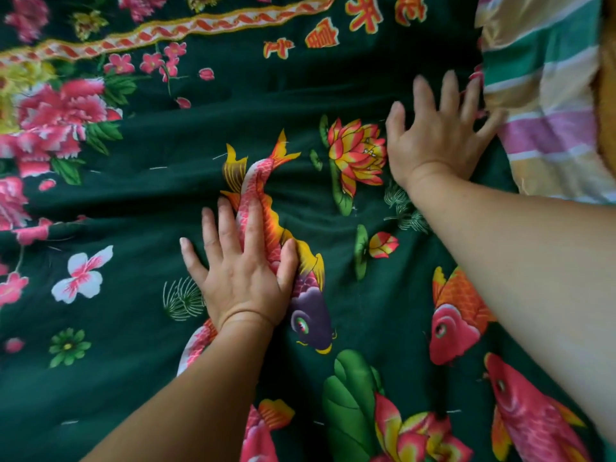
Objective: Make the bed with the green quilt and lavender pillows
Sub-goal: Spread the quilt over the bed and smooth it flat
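Both hands are down flat on the quilt [206,155], which fills nearly the whole view: dark green cloth printed with pink peonies at the left, a red-and-white braided band running across the far side, and orange characters at the far middle. The left hand [240,278] lies palm down in the near middle, fingers spread and straight, pressing right on top of a printed koi [266,225] whose purple head shows just right of the wrist. Grip: nothing pinched, fingers splayed on the cloth. The right hand [440,135] is farther off and to the right, also palm down with fingers fanned wide, its fingertips reaching the quilt's right edge just beside a striped cloth [546,95]. Again no grasp, only flat pressure. A lotus print [356,155] sits between the two hands, just left of the right wrist. Creases run across the quilt from left to right between the hands. The striped cloth, in green, cream, white and lilac bands, lies at the far right; whether it is a pillow I cannot tell.
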### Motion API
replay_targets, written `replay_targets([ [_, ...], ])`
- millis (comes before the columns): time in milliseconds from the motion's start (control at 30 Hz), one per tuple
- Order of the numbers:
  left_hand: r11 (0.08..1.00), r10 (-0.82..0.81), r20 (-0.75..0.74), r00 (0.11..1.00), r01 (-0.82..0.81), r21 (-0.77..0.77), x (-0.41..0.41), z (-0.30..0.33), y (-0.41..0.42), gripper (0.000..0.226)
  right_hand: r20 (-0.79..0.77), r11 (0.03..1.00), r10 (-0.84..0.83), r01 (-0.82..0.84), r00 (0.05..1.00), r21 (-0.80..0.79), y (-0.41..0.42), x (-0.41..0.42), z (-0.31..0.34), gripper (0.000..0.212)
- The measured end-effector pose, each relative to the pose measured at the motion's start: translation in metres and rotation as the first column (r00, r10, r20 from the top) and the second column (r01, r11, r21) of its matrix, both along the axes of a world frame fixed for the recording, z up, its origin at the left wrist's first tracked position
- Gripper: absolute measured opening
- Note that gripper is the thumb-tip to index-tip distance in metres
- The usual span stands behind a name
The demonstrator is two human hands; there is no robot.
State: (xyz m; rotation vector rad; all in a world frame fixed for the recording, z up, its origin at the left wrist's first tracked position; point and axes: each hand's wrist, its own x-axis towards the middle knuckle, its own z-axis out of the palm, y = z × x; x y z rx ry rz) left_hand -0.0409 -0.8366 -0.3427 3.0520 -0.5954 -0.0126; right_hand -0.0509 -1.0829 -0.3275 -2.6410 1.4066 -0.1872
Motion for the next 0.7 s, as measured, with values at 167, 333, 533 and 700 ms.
replay_targets([
  [167,0.958,-0.283,0.017,0.959,0.282,0.053,0.019,0.008,-0.012,0.065,0.062,1.000,-0.009,0.011,0.998,-0.018,-0.003,-0.002,-0.003,0.054],
  [333,0.941,-0.332,-0.110,0.937,0.337,0.027,0.081,0.027,-0.102,0.068,0.108,1.000,0.011,-0.009,0.994,-0.028,-0.007,0.001,-0.006,0.054],
  [533,0.946,-0.303,-0.279,0.911,0.252,-0.205,0.150,0.038,-0.245,0.064,0.110,0.995,0.019,-0.009,0.994,-0.095,-0.006,0.001,-0.008,0.053],
  [700,0.950,-0.231,-0.357,0.905,0.132,-0.281,0.198,0.061,-0.322,0.066,0.104,0.997,0.021,-0.013,0.994,-0.082,-0.009,0.000,-0.006,0.052],
])
